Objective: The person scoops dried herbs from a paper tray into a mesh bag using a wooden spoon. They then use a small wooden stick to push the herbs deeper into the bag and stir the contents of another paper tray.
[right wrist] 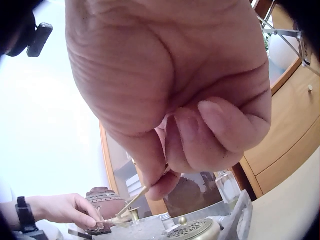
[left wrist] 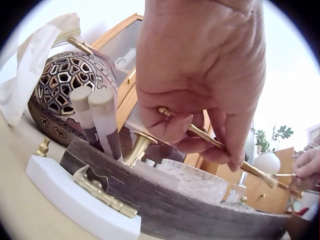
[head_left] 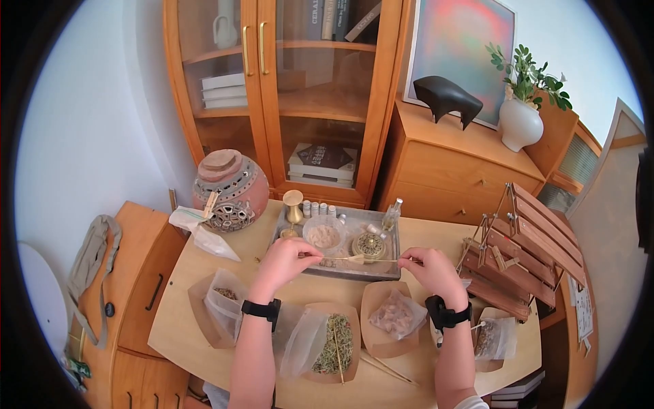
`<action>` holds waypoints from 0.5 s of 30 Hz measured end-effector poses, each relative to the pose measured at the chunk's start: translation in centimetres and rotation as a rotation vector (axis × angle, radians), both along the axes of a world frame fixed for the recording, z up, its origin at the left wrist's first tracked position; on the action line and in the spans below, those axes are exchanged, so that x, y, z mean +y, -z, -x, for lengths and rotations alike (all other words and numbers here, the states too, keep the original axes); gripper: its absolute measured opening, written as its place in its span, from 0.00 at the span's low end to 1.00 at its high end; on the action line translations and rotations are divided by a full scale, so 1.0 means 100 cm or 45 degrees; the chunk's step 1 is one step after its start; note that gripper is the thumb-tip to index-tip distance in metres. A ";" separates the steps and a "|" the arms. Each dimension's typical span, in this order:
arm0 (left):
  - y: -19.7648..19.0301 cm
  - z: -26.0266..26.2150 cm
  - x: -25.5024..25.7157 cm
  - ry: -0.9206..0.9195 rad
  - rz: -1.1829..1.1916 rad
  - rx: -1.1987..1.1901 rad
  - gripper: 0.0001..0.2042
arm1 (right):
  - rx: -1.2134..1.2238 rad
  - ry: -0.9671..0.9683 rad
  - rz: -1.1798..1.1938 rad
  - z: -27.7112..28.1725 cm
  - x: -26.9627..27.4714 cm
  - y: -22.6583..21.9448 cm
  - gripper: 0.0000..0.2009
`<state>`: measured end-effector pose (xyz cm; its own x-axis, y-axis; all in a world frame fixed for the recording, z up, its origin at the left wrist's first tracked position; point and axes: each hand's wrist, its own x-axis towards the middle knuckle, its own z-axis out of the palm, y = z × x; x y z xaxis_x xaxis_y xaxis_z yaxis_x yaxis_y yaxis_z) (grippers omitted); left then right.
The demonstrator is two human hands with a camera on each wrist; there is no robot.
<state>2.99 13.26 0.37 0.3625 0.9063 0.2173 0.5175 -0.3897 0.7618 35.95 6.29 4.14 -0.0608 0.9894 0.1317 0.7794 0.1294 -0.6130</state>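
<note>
Over the front of a grey tray (head_left: 381, 276), my left hand (head_left: 289, 258) pinches a brass-handled brush (left wrist: 204, 135) between thumb and fingers, its pale bristles pointing right. My right hand (head_left: 436, 274) grips a thin pale stick (right wrist: 133, 202), curled fingers tucked behind the thumb. The stick's free end is right at the bristles, in line with the brush in the head view. Below the hands, the tray carries a clear bowl of pinkish powder (head_left: 323, 236), a round brass censer (head_left: 368, 245) with a pierced lid, and a brass cup (head_left: 293, 204).
Paper trays with bags of dried herbs (head_left: 334, 347) and pinkish chunks (head_left: 396, 315) lie nearer me, with loose sticks (head_left: 388, 369) between. A clay jar (head_left: 231, 191) stands back left. At right is a wooden slatted rack (head_left: 518, 252). Small vials (left wrist: 102, 117) stand at the tray's left.
</note>
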 end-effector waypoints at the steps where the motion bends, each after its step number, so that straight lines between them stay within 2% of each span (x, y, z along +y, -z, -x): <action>1: -0.001 -0.001 0.000 0.007 -0.006 -0.011 0.08 | 0.001 0.000 0.000 0.002 0.000 0.000 0.10; 5: -0.011 -0.006 -0.006 0.018 -0.038 -0.019 0.07 | -0.003 0.014 -0.055 0.010 -0.002 -0.002 0.10; 10: -0.005 -0.002 -0.002 0.019 -0.068 -0.031 0.07 | 0.041 0.001 -0.053 0.005 -0.001 -0.007 0.10; 13: -0.009 -0.004 -0.005 0.007 -0.074 -0.020 0.07 | 0.017 0.049 0.031 0.004 -0.004 -0.011 0.09; 15: -0.010 -0.006 -0.005 0.002 -0.095 0.002 0.07 | 0.002 -0.001 -0.122 0.009 -0.005 -0.008 0.09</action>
<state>3.55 12.75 1.40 0.3647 0.8870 0.2833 0.5179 -0.4461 0.7299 35.09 5.83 4.98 -0.0615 0.9722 0.2260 0.7784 0.1885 -0.5988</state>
